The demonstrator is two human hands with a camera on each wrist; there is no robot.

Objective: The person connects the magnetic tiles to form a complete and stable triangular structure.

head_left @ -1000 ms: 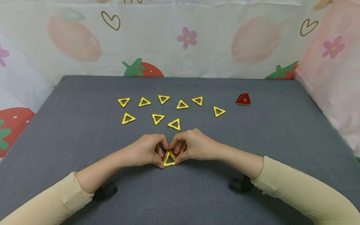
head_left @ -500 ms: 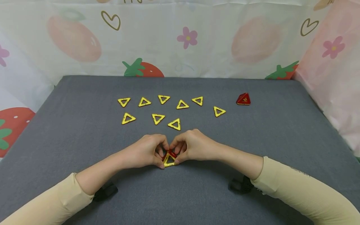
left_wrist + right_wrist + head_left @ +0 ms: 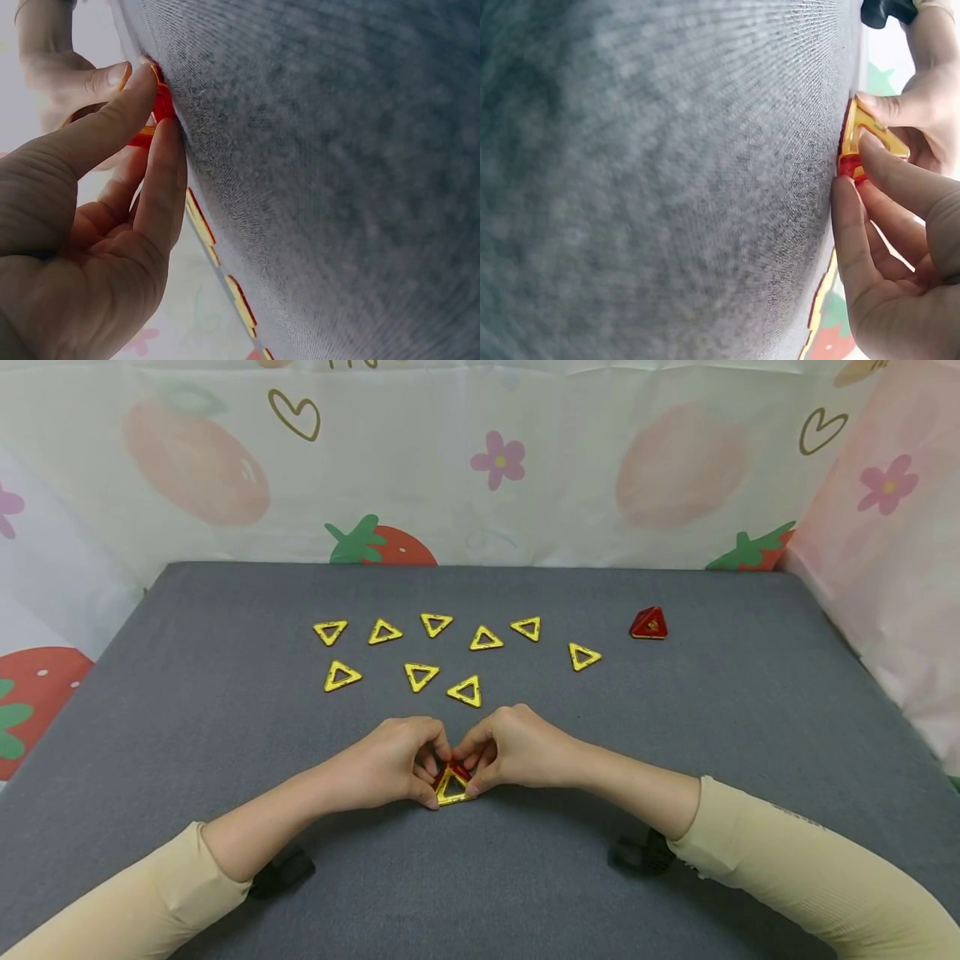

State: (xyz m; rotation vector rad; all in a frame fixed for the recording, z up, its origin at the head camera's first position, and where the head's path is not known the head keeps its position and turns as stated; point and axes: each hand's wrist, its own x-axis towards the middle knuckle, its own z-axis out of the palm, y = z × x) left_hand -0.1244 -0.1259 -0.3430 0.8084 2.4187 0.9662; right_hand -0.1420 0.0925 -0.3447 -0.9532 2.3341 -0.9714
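My left hand [image 3: 393,764] and right hand [image 3: 517,747] meet near the middle of the table, pinching a small pyramid of triangular magnetic tiles [image 3: 454,801] between them. Its front tile is a yellow triangle frame, with red tile edges behind it near the peak. In the right wrist view, thumb and fingers grip the red corner of the pyramid [image 3: 850,166], while the other hand's thumb presses its far edge. The left wrist view shows the left thumb and fingertips around red tile edges [image 3: 163,103]. Fingers hide most of the pyramid's sides.
Several loose yellow triangle tiles [image 3: 422,676] lie flat beyond the hands on the grey table [image 3: 225,718]. Farther right stands a red pyramid [image 3: 649,624] of the same kind. A printed curtain [image 3: 570,518] runs along the back edge.
The yellow front tile has shifted slightly, and more red now shows behind its peak. Both hands stay in nearly the same place; the loose tiles have not moved.
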